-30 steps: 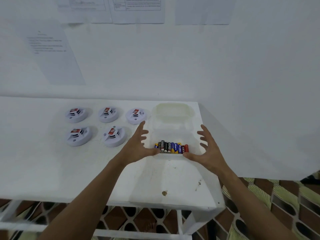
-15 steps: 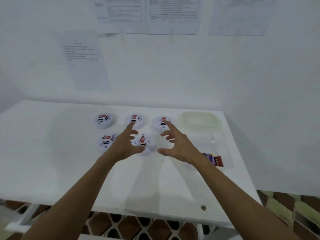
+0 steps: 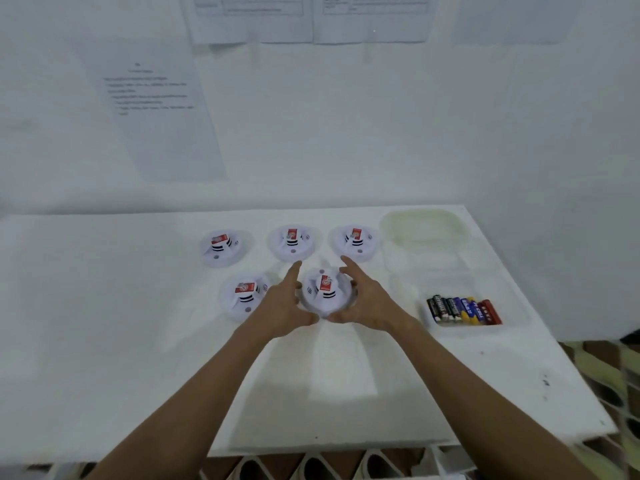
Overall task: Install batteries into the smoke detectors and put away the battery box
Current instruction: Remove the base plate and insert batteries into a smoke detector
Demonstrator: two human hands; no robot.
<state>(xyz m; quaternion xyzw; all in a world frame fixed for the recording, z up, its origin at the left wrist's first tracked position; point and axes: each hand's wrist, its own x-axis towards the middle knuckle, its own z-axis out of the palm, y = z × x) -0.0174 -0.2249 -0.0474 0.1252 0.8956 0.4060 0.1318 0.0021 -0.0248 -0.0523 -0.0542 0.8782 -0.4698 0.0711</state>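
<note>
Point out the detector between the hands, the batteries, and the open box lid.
front-right smoke detector (image 3: 325,292), head view, on its red label.
batteries (image 3: 464,309), head view, middle of the row.
box lid (image 3: 420,225), head view, on its inner face.

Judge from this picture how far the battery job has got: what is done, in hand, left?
Done: the battery box lies open, its batteries in a row. In hand: left hand and right hand cup the front-right smoke detector; whether they grip it is unclear. Left: no battery is in either hand, four other detectors wait, and the box is not put away.
</note>
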